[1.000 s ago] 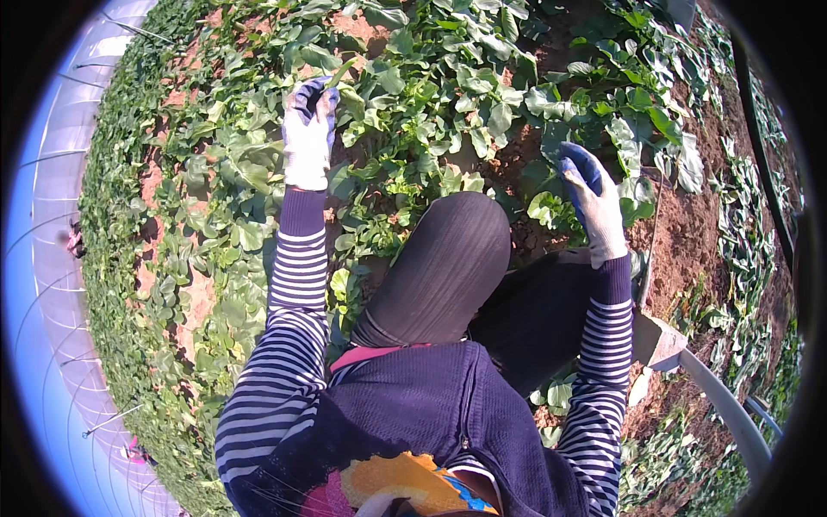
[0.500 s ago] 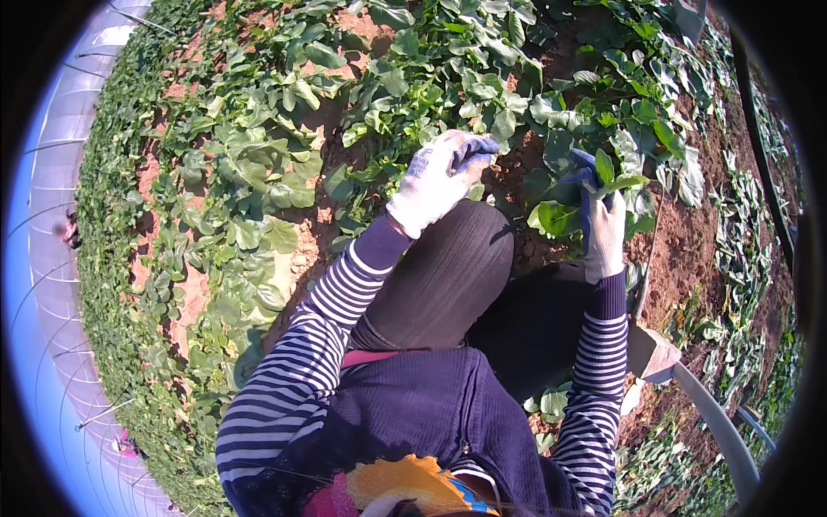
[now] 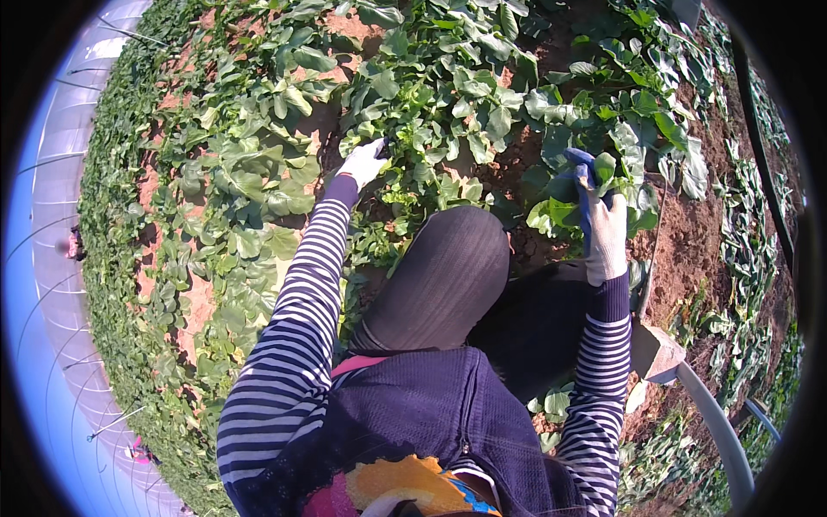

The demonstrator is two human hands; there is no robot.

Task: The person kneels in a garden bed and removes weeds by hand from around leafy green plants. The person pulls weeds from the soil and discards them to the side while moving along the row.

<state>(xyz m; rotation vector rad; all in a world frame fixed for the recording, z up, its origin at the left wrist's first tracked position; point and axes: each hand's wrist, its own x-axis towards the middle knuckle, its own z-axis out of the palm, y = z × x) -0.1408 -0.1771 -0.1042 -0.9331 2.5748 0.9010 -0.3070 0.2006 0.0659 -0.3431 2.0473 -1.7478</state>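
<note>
My left hand (image 3: 364, 164), in a white glove with a dark palm side, reaches into a row of low leafy green plants (image 3: 413, 121) left of my knee. Leaves and shadow hide its fingertips, so their grip does not show. On the right, my right hand (image 3: 601, 226) wears a white glove with a blue coated palm. Its fingers and thumb are closed around a few green leaves (image 3: 606, 165), which stick up between them. Larger leaves (image 3: 556, 215) lie against this hand's left side.
My bent knee (image 3: 457, 267) rises between my hands. Beside my right forearm stands a pale block-shaped thing (image 3: 656, 353) with a curved grey bar (image 3: 719, 431). A dark hose-like line (image 3: 758, 146) runs along the right. Reddish soil (image 3: 680, 241) shows between plant rows; plastic sheeting (image 3: 56, 233) borders the left.
My left hand has moved left and away from above my knee, into the plants, with the arm stretched out. My right hand stays nearly in place with its leaves.
</note>
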